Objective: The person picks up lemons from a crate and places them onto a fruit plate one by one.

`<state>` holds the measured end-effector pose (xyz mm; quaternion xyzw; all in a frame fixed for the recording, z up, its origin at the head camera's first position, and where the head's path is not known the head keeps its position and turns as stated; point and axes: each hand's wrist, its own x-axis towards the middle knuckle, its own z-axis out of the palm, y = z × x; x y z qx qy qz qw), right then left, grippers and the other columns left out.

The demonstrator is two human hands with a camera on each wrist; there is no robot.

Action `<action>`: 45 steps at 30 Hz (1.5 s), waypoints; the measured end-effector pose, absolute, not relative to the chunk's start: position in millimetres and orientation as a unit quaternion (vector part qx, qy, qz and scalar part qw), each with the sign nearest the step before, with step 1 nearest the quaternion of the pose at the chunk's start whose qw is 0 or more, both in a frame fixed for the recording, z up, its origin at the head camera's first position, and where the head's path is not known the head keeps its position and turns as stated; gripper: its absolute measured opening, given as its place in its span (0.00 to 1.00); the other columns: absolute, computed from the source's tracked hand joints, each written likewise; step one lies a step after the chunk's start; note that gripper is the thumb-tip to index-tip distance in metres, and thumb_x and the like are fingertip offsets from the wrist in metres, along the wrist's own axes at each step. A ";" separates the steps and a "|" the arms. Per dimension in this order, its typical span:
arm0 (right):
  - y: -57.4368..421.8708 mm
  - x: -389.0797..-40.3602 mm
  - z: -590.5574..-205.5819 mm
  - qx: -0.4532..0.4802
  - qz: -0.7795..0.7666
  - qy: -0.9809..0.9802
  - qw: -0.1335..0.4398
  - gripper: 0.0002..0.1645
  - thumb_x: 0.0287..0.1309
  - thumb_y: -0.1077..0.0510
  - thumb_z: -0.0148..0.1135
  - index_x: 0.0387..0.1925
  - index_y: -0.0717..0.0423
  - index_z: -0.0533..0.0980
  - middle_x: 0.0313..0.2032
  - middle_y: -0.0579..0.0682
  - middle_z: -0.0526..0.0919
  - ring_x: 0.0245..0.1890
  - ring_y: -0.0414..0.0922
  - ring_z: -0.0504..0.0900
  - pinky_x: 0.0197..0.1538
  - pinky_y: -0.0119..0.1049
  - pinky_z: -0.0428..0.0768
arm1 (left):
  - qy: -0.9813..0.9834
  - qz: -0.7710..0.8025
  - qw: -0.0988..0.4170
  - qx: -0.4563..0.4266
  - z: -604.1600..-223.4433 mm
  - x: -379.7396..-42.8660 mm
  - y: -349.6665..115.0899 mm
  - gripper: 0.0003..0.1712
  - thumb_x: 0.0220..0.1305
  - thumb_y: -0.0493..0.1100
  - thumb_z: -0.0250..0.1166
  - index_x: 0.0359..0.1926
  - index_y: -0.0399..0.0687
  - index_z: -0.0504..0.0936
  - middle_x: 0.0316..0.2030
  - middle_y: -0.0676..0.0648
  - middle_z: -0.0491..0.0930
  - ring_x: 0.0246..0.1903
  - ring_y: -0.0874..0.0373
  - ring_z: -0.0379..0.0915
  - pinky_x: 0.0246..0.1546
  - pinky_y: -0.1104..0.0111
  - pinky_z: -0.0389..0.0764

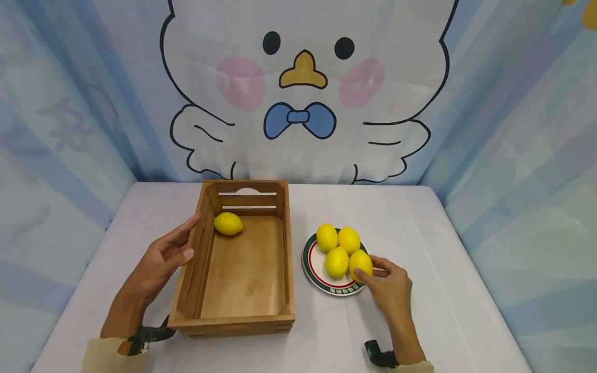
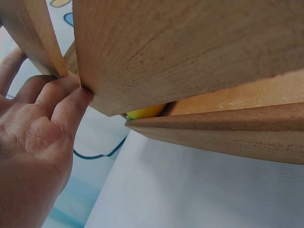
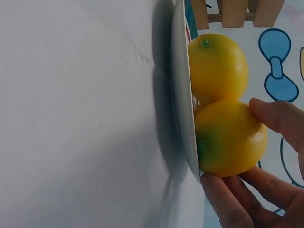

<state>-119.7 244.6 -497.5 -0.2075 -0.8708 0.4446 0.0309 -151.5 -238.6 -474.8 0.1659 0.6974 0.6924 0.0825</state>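
Note:
My right hand [image 1: 392, 287] holds a yellow lemon [image 1: 361, 263] at the plate's right side, thumb on one side and fingertips on the other. In the right wrist view, that lemon sits right at the plate rim, against another lemon [image 3: 218, 66]. Several lemons share the round plate [image 1: 310, 274], white inside with a red ring and dark green border. My left hand [image 1: 160, 261] rests its extended fingers against the left side of a wooden crate [image 1: 247, 280]; the left wrist view has its fingertips at the side slats [image 2: 137, 57]. One lemon [image 1: 228, 224] lies inside the crate's far left corner.
The crate and plate stand side by side on a white-covered table [image 1: 448, 311]. Behind it hangs a curtain [image 1: 303, 155] with a cartoon bird print, and blue-and-white curtains flank both sides. Each wrist wears a black camera mount [image 1: 380, 355].

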 end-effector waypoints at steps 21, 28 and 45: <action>236.5 -124.1 -493.5 -0.201 0.373 -0.906 0.018 0.36 0.61 0.44 0.78 0.66 0.55 0.81 0.60 0.60 0.86 0.56 0.57 0.84 0.52 0.49 0.89 | 0.700 0.691 0.082 0.159 -474.8 -150.8 -238.4 0.41 0.78 0.30 0.56 0.86 0.52 0.54 0.87 0.48 0.45 0.82 0.71 0.46 0.69 0.86 0.64; 236.3 -123.5 -491.1 -0.200 0.366 -0.909 0.006 0.38 0.61 0.42 0.78 0.66 0.57 0.81 0.60 0.62 0.86 0.55 0.58 0.85 0.51 0.48 0.89 | 0.699 0.692 0.079 0.164 -475.4 -151.4 -238.6 0.41 0.79 0.30 0.55 0.86 0.52 0.54 0.87 0.47 0.45 0.80 0.74 0.50 0.69 0.86 0.65; 236.9 -123.9 -483.9 -0.200 0.352 -0.913 0.045 0.37 0.62 0.43 0.77 0.67 0.55 0.80 0.62 0.62 0.84 0.56 0.59 0.86 0.58 0.55 0.87 | 0.696 0.693 0.084 0.168 -475.2 -153.1 -239.1 0.41 0.79 0.30 0.56 0.86 0.52 0.54 0.87 0.47 0.44 0.83 0.67 0.45 0.70 0.85 0.65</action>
